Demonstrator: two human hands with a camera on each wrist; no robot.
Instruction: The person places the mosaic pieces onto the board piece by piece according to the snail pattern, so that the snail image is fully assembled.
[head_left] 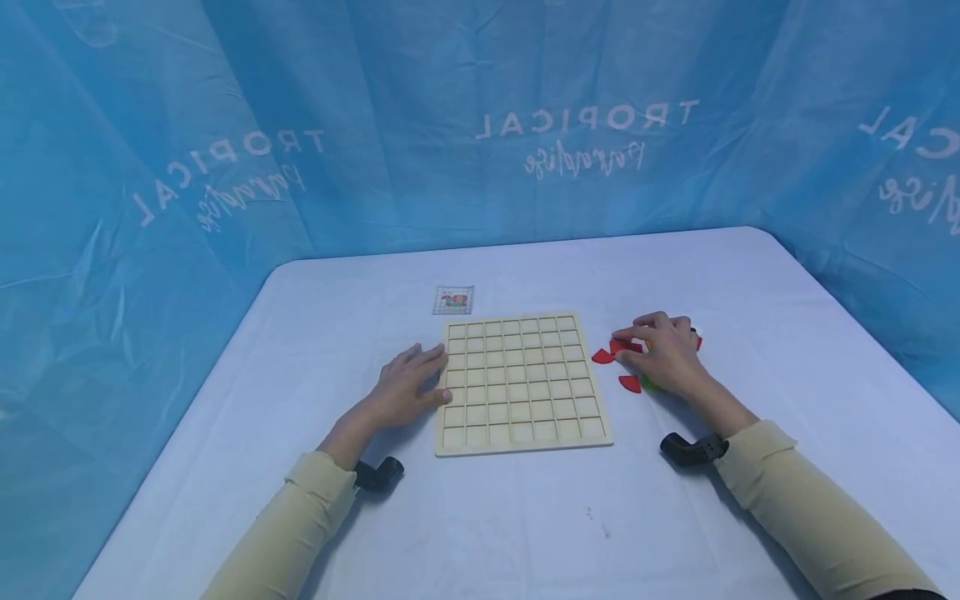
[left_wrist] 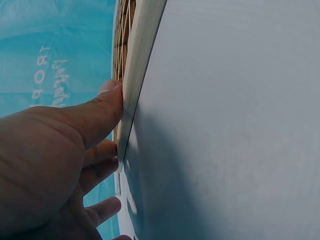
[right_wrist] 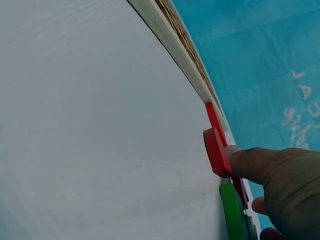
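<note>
A square pale wooden grid board (head_left: pixel 519 385) lies on the table. Along its left edge rests my left hand (head_left: pixel 408 387), thumb and fingertips touching the rim, fingers spread and fairly straight. To the right of the board, my right hand (head_left: pixel 663 354) bends over a small group of coloured pieces. Its thumb and index finger pinch a flat red piece (head_left: pixel 625 345), whose outline is partly covered. Nearby lie a red quarter-round piece (head_left: pixel 602 357), another red quarter-round piece (head_left: pixel 630 383) and a green piece (right_wrist: pixel 232 212). The hand hides other pieces beneath it.
A small card (head_left: pixel 453 300) with a coloured picture on a grid lies beyond the board's far left corner. The white-covered table (head_left: pixel 525 517) backs onto a blue printed curtain (head_left: pixel 450 125). Each wrist carries a black camera mount.
</note>
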